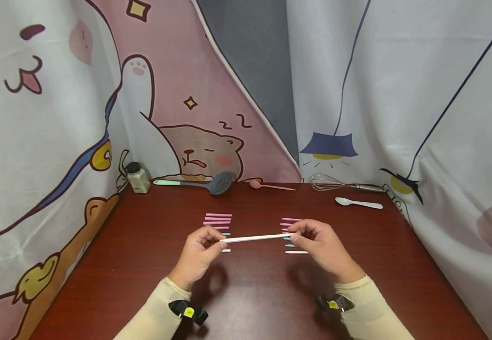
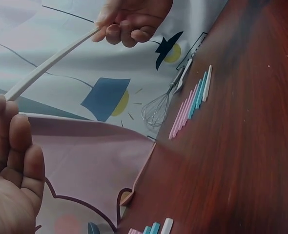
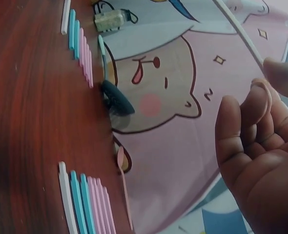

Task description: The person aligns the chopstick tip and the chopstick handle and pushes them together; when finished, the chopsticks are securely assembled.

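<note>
A slim white chopstick (image 1: 254,237) is held nearly level above the table, thicker at its left end. My left hand (image 1: 199,252) pinches the thick end between thumb and fingers. At the narrow end, my right hand (image 1: 324,248) pinches it the same way. Behind and below the hands lie two rows of short stick pieces. The left row has pink pieces (image 3: 85,53), blue pieces (image 3: 73,31) and a white piece (image 3: 66,17). On the right are more pink pieces (image 2: 183,114), blue pieces (image 2: 197,95) and white pieces (image 2: 208,83). The hands partly cover both rows in the head view.
Along the back edge of the brown table (image 1: 254,293) lie a spice jar (image 1: 138,178), a skimmer (image 1: 220,183), a pink spoon (image 1: 256,184), a whisk (image 1: 326,183) and a white spoon (image 1: 358,203). A printed curtain (image 1: 246,94) hangs behind and at both sides.
</note>
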`<state>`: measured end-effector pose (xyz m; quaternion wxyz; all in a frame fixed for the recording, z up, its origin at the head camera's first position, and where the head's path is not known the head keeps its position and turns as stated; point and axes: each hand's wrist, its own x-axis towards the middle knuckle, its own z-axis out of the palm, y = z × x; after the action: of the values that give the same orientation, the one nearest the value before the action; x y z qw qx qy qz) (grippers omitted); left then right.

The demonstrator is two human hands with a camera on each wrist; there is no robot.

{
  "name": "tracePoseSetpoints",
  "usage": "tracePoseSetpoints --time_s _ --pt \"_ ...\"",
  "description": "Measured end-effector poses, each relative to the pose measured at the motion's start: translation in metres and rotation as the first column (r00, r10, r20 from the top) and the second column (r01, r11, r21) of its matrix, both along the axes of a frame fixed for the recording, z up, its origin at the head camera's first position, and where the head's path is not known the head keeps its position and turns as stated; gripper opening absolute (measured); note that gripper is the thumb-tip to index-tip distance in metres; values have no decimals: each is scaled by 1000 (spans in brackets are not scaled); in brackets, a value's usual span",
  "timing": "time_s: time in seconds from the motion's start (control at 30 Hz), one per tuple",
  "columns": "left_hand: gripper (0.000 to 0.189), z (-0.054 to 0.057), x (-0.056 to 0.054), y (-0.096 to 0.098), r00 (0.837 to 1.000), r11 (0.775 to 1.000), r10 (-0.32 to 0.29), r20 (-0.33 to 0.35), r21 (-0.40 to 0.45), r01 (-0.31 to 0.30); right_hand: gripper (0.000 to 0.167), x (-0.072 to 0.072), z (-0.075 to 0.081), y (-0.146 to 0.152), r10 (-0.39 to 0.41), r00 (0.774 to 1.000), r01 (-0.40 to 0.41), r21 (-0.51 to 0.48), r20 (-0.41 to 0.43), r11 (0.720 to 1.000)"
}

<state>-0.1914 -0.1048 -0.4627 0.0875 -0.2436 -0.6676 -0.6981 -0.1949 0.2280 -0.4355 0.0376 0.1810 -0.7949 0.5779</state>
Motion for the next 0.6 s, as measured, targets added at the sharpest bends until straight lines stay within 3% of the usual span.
tracePoseSetpoints --time_s 0.17,0.37,0.6 --pt "8 -4 1 -10 999 999 47 11 -18 -46 15 -8 -3 15 -38 999 40 46 -28 998" --pt "9 -10 4 -28 993 993 111 30 -40 -110 17 -16 -15 37 -99 995 99 30 12 995" --pt "8 -16 2 -46 984 986 166 68 15 -167 26 -25 -29 61 -128 988 127 21 85 992"
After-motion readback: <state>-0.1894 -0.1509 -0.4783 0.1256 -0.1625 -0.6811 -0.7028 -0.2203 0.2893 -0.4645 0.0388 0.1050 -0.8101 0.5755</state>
